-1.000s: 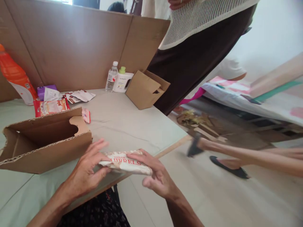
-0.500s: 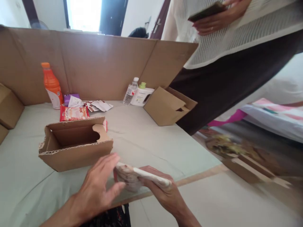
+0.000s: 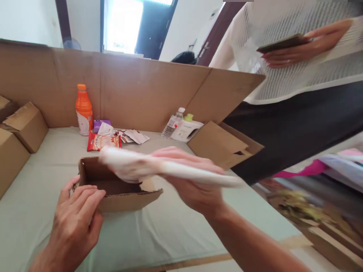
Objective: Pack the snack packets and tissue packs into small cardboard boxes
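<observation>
My right hand (image 3: 195, 181) is closed around a long white packet (image 3: 136, 162), smeared by motion, with brownish-pink patches on it. The packet's left end is over an open cardboard box (image 3: 127, 202) on the table. My left hand (image 3: 78, 215) grips the near left corner of this box, its fingers over the rim. Dark inner walls show in the box; the packet hides part of its opening. Just behind the box lies a red and pink snack packet (image 3: 103, 142).
An orange drink bottle (image 3: 84, 113), purple box (image 3: 102, 125), white packets (image 3: 137, 136), water bottle (image 3: 172, 124) and white jug (image 3: 185, 130) stand or lie before a cardboard screen (image 3: 141, 94). Cardboard boxes are left (image 3: 28, 124) and right (image 3: 218, 145). A person (image 3: 297, 49) stands right, holding a phone.
My right hand has lifted the packet up and leftward over the box. My left hand has left the packet's side and taken hold of the box's corner. The view has shifted.
</observation>
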A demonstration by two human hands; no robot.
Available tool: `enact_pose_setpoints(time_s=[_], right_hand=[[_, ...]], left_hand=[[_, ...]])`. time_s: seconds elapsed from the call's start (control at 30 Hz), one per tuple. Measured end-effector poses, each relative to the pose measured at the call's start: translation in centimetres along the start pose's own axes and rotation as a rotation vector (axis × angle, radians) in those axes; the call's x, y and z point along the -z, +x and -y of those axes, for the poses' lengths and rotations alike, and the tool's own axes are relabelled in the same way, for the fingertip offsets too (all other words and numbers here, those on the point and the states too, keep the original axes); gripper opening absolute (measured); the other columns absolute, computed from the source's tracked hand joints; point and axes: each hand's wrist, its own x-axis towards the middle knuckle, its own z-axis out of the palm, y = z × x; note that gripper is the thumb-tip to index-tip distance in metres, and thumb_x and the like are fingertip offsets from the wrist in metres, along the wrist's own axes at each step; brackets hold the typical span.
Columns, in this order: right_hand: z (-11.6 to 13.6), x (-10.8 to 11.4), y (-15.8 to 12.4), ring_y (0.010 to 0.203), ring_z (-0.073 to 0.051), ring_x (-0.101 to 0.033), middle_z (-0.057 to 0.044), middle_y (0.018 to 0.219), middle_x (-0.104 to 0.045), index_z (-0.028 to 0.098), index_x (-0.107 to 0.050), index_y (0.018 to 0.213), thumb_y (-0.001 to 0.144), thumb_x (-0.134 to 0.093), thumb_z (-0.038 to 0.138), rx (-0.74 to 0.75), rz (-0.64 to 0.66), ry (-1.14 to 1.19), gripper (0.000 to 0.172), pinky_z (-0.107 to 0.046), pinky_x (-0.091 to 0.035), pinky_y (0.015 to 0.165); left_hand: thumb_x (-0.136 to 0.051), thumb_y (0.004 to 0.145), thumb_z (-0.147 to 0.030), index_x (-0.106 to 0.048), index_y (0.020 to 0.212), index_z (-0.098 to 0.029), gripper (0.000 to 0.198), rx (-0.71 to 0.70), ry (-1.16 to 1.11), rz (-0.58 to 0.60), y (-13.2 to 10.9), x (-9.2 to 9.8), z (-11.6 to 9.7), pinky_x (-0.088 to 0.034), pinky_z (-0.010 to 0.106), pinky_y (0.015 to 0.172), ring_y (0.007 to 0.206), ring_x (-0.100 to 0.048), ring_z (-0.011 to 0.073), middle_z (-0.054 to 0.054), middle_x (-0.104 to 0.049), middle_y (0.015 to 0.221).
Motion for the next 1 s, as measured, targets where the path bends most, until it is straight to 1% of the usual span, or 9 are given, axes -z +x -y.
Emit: enact_pose_setpoints(time_s=[0.07,0.17,0.33,0.47,0.6,0.7,0.77,0.9,1.0], right_hand=[[-0.2,-0.9,1.4,0.098,-0.022,-0.074,0.000,0.102,-0.080,0.031,-0.081,0.104,0.100,-0.055,0.026,0.067,0.376,-0.112,0.026,-0.036,-0.060,0.087],[-0.1,-2.1,3.1,0.088,-0.017,-0.075,-0.002,0.098,-0.081,0.025,-0.081,0.104,0.100,-0.053,0.018,0.040,0.765,-0.323,0.029,-0.027,-0.055,0.077],[1.0,-5.7,4.9,0.078,-0.021,-0.074,-0.010,0.086,-0.080,0.015,-0.080,0.098,0.091,-0.058,0.008,-0.090,1.209,-0.678,0.024,-0.026,-0.042,0.062],[0.3,-8.6,5.3,0.085,-0.025,-0.075,-0.016,0.097,-0.080,0.011,-0.080,0.105,0.091,-0.058,0.009,-0.065,1.508,-0.700,0.026,-0.029,-0.042,0.063],[-1.1,-9.5,4.8,0.086,-0.025,-0.075,-0.018,0.105,-0.080,0.010,-0.079,0.108,0.092,-0.058,0.012,-0.109,1.539,-0.668,0.026,-0.029,-0.045,0.065],[-1.7,-9.3,4.4,0.084,-0.023,-0.074,-0.015,0.106,-0.080,0.012,-0.078,0.106,0.096,-0.054,0.012,-0.086,1.476,-0.571,0.026,-0.029,-0.045,0.066],[-1.9,-9.1,4.4,0.080,-0.021,-0.072,-0.014,0.105,-0.080,0.012,-0.078,0.104,0.097,-0.055,0.014,-0.082,1.443,-0.500,0.024,-0.029,-0.042,0.063],[-2.4,-8.2,4.7,0.070,-0.018,-0.067,-0.013,0.099,-0.080,0.011,-0.078,0.100,0.097,-0.058,0.019,-0.164,1.399,-0.436,0.022,-0.027,-0.039,0.058],[-2.6,-7.1,4.8,0.075,-0.018,-0.069,-0.010,0.096,-0.080,0.014,-0.079,0.101,0.098,-0.057,0.021,-0.193,1.378,-0.366,0.024,-0.026,-0.043,0.062]], left_hand=[[-0.058,0.087,0.003,-0.062,0.108,-0.015,0.028,0.011,0.007,-0.024,-0.5,0.0,0.0,-0.038,0.050,0.116,0.092,-0.070,0.0194,0.005,-0.074,0.092],[-0.059,0.090,0.001,-0.062,0.106,-0.017,0.024,0.038,-0.026,-0.028,-0.7,0.2,-0.1,-0.039,0.048,0.115,0.089,-0.068,0.0169,0.004,-0.073,0.092],[-0.057,0.096,-0.001,-0.063,0.103,-0.018,0.019,0.076,-0.127,0.008,-0.5,0.1,-0.1,-0.038,0.048,0.116,0.085,-0.065,0.0143,0.000,-0.072,0.089],[-0.057,0.098,-0.004,-0.064,0.104,-0.018,0.017,0.063,-0.137,0.055,-0.3,0.4,0.1,-0.036,0.048,0.117,0.087,-0.065,0.0146,0.000,-0.073,0.090],[-0.060,0.096,-0.007,-0.066,0.104,-0.017,0.015,-0.036,-0.099,0.101,0.9,1.4,0.3,-0.033,0.049,0.122,0.112,-0.066,0.0214,0.002,-0.076,0.096],[-0.060,0.092,-0.012,-0.068,0.107,-0.015,0.017,-0.166,-0.112,0.184,3.2,1.9,0.2,-0.046,0.045,0.114,0.118,-0.067,0.0270,0.009,-0.077,0.112],[-0.062,0.086,-0.018,-0.070,0.102,-0.014,0.018,-0.173,-0.102,0.417,5.5,1.7,0.1,-0.058,0.049,0.096,0.104,-0.073,0.0329,0.014,-0.078,0.107],[-0.064,0.077,-0.020,-0.072,0.094,-0.013,0.021,0.014,0.037,1.103,10.0,0.7,0.4,-0.062,0.053,0.074,0.082,-0.075,0.0390,0.016,-0.078,0.090],[-0.062,0.073,-0.013,-0.073,0.088,-0.015,0.019,0.068,0.017,1.275,11.3,0.1,1.0,-0.061,0.041,0.070,0.078,-0.076,0.0329,0.014,-0.079,0.086]])
